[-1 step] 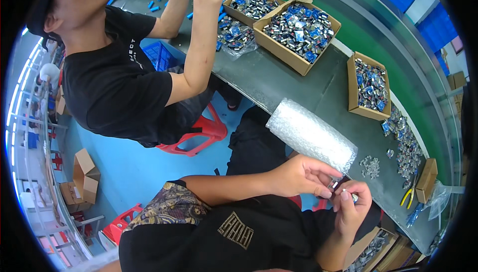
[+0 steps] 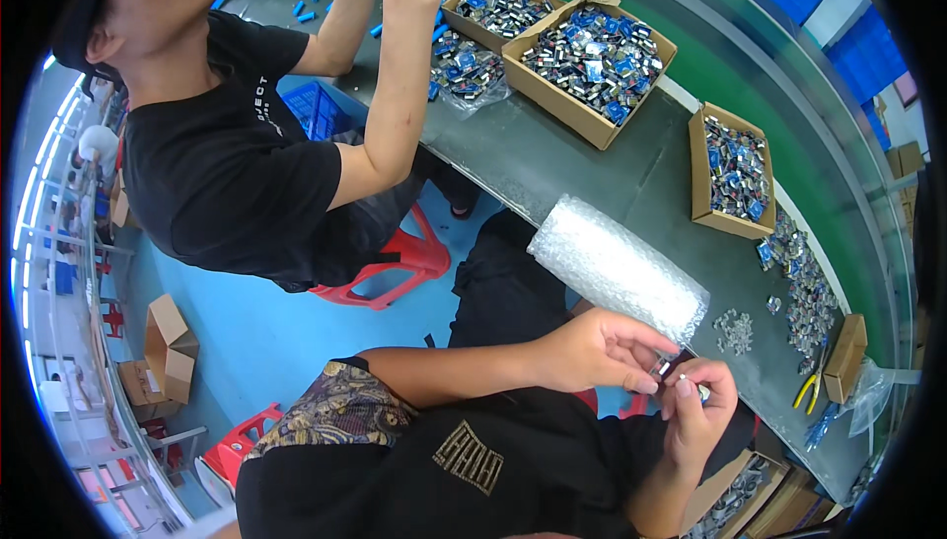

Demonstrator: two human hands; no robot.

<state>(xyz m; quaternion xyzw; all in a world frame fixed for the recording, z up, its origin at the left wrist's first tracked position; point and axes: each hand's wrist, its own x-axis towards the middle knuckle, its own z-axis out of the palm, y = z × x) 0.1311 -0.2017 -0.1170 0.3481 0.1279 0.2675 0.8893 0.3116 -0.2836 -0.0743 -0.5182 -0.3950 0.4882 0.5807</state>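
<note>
My left hand (image 2: 604, 350) reaches in over the table's near edge, thumb and forefinger pinched on a small silver-and-dark part (image 2: 665, 367). Close beside it, my right hand (image 2: 698, 406) has its fingers curled and pressed together around a small piece with a whitish tip (image 2: 682, 378). A bit of shiny metal (image 2: 702, 393) shows between the right fingers; its exact kind is too small to tell. Just beyond both hands lies a roll of bubble wrap (image 2: 621, 268). A little pile of small silvery pieces (image 2: 733, 331) rests on the table to the right of that roll.
Cardboard boxes (image 2: 592, 71) (image 2: 730, 169) of small metal-and-blue parts stand on the dark green table (image 2: 552, 159). Loose parts (image 2: 804, 287) spread along the right, near yellow-handled pliers (image 2: 809, 391). At left, a co-worker (image 2: 237, 135) sits on a red stool (image 2: 404, 268), arms raised over the table.
</note>
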